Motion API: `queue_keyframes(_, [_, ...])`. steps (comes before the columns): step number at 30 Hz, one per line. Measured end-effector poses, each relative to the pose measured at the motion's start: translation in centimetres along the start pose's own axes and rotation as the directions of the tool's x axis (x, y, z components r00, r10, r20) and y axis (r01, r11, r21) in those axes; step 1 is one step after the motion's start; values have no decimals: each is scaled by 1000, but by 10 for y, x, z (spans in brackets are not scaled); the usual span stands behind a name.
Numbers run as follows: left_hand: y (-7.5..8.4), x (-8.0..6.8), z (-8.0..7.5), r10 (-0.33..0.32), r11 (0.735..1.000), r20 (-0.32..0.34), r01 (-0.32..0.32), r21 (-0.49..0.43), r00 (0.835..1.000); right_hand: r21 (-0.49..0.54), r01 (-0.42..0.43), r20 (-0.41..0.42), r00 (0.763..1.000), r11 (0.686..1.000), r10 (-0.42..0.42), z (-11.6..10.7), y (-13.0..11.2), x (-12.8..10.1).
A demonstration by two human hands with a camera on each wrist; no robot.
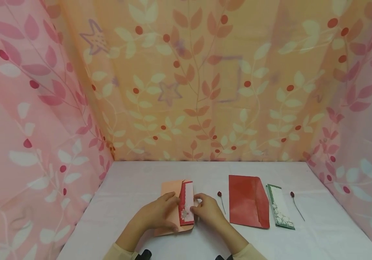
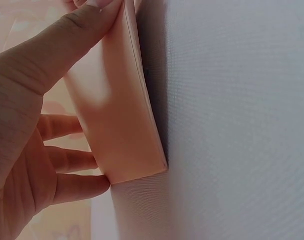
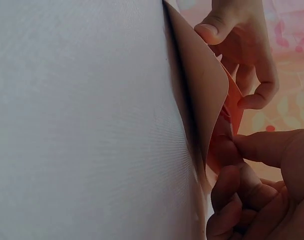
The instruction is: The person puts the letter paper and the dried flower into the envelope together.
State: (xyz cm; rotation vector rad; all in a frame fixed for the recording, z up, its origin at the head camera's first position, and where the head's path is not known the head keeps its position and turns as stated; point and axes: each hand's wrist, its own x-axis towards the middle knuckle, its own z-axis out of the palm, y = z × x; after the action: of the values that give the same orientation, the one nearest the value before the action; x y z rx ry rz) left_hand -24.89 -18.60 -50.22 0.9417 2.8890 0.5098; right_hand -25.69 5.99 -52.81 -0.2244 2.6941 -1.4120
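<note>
Both my hands meet low over the white table (image 1: 134,187), close to its near edge. My left hand (image 1: 160,213) lies on the peach envelope (image 1: 169,189), thumb and fingers gripping its left side; the left wrist view shows my thumb (image 2: 72,40) pressed on its face and my fingers (image 2: 67,157) behind it. My right hand (image 1: 207,209) pinches the right edge of the red-bordered card (image 1: 187,202), which sits on the envelope's right half.

Just right of my right hand lies a small red-headed pin (image 1: 220,200), then a red envelope (image 1: 247,200), a green-bordered card (image 1: 280,206) touching its right edge, and a second pin (image 1: 296,204). Leaf-patterned cloth walls (image 1: 189,90) close in the far side and both flanks. Bare tabletop lies left of the peach envelope and beyond it toward the back wall.
</note>
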Motion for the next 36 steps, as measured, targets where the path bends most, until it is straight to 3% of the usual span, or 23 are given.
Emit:
queue_keyframes(14, [2, 0, -2, 21, 1000, -10, -21, 4, 1000, -9, 36, 83, 996, 999, -35, -10, -2, 9])
queue_keyframes(23, [3, 0, 0, 11, 1000, -8, -11, 11, 1000, 33, -46, 172, 984, 998, 40, -10, -3, 21])
queue_keyframes(36, [0, -1, 0, 38, 999, -28, -38, 14, 999, 48, -17, 210, 978, 999, 7, -8, -6, 25])
